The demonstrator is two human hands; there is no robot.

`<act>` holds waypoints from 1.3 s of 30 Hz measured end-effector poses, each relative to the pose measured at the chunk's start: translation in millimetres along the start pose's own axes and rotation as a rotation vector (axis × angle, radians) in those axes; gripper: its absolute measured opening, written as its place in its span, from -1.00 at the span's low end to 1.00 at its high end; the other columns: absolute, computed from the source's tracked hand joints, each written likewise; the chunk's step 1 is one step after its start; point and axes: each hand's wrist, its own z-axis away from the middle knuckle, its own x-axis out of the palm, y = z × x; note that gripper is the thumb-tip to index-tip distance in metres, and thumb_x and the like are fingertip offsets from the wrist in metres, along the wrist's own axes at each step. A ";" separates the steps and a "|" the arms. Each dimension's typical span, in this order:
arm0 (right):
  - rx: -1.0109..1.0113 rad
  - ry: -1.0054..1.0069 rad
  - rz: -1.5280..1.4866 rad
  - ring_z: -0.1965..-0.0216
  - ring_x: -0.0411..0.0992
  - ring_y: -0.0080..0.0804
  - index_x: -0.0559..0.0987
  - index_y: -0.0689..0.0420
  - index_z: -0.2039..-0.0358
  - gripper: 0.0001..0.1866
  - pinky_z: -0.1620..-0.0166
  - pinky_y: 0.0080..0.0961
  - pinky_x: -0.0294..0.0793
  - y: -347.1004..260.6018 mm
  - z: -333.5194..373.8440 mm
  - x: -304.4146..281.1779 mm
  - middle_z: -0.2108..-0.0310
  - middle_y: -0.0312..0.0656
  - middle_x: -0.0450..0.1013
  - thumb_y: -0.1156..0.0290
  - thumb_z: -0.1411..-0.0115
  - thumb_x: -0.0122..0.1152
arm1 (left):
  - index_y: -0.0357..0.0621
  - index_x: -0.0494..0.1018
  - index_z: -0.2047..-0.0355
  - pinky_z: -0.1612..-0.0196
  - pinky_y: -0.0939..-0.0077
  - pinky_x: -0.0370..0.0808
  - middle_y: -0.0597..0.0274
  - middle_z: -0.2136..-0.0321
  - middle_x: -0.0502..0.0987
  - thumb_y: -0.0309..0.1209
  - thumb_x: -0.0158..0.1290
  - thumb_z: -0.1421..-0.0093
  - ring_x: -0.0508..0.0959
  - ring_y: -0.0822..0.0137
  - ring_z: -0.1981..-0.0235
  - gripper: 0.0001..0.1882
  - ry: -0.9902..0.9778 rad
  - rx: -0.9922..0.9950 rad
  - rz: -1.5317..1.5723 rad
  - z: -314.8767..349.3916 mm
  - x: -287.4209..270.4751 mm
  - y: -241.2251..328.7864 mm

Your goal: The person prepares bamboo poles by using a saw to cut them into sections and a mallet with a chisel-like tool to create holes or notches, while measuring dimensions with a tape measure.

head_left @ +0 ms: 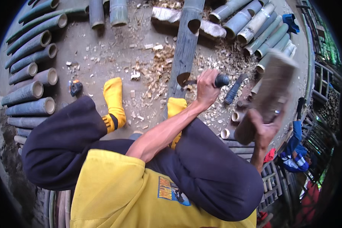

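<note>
My left hand [208,88] is closed round a chisel, whose black handle end [222,80] sticks out past the fingers. The chisel's blade [192,82] points left into the lower hole [183,78] of a long bamboo pole [184,49]. Higher up, the pole has a second cut hole [193,26]. In my right hand [268,129] is a thick wooden mallet [275,83], raised to the right of the chisel and slightly blurred. My yellow-socked foot [176,106] rests at the pole's near end.
Pale wood chips [155,70] litter the floor round the pole. A dark wrapped tool [235,90] lies right of my left hand. Cut bamboo tubes [32,91] line the left; more tubes [254,24] lie upper right. A person in blue [294,152] is at the far right.
</note>
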 end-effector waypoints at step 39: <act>0.071 0.058 -0.065 -0.20 0.17 -0.14 -0.02 0.17 -0.30 0.13 -0.22 -0.32 0.15 110.2 25.0 71.0 -0.22 0.08 0.11 0.35 0.26 0.46 | -0.12 0.36 0.43 0.49 0.67 0.43 0.32 0.50 0.45 -0.57 0.22 0.08 0.44 0.52 0.54 -0.75 0.031 0.172 0.468 -108.6 -37.1 -11.9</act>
